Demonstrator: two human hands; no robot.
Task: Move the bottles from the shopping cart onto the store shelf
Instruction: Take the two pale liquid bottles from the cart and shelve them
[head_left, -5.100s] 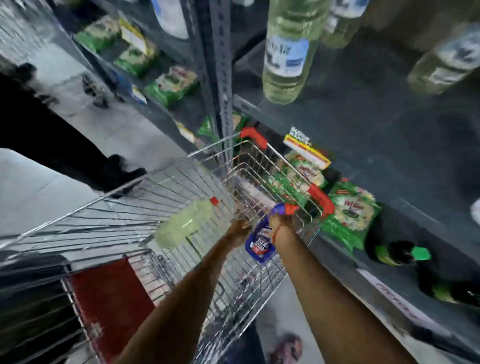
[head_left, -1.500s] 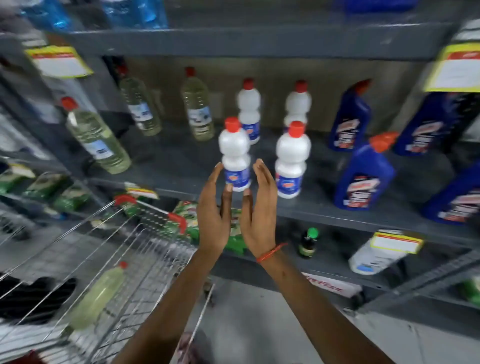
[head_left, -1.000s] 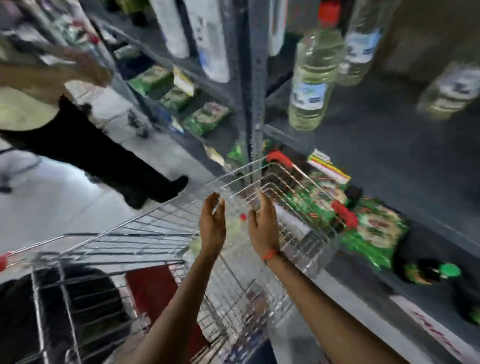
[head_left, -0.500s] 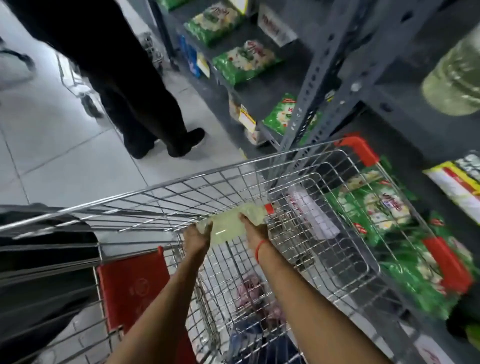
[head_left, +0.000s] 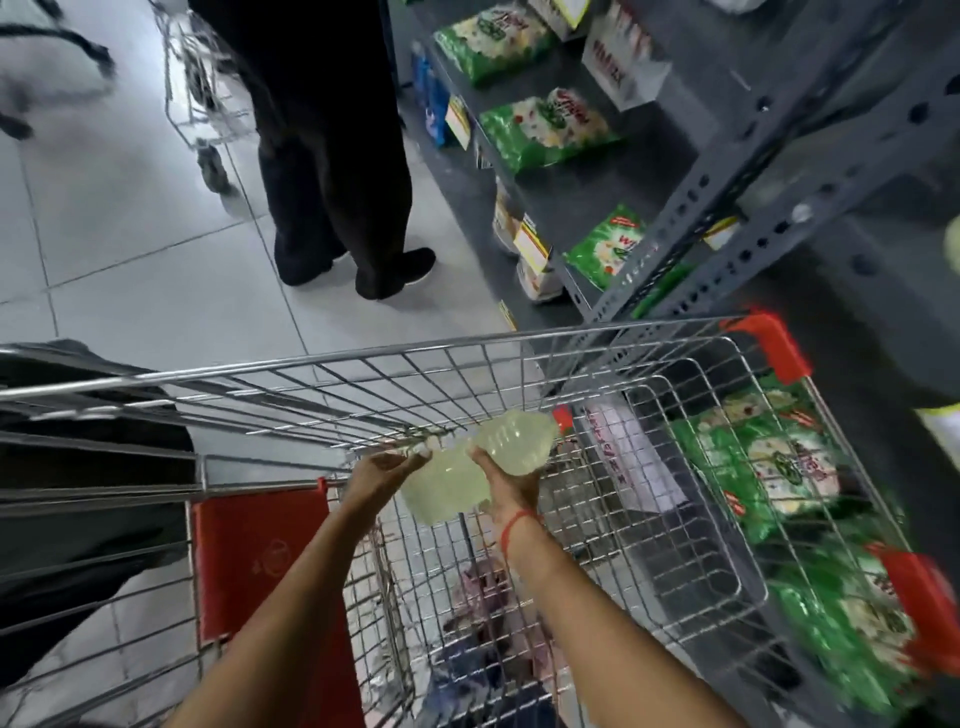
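Inside the cart (head_left: 415, 358), both hands are closed around a pale yellow bottle (head_left: 478, 467) lying on its side, red cap toward the cart's far end. The left hand (head_left: 382, 470) cups its base; the right hand (head_left: 506, 480) wraps the body nearer the neck. It appears to be the last bottle in the cart, though motion blur leaves the far end unclear. It has yet to be lifted over the cart's rim to the shelf (head_left: 779, 156) beyond.

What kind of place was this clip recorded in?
Most likely a supermarket aisle: a wire shopping cart with red corner guards, grey metal shelving stocked with green packaged goods, and yellow shelf price tags.
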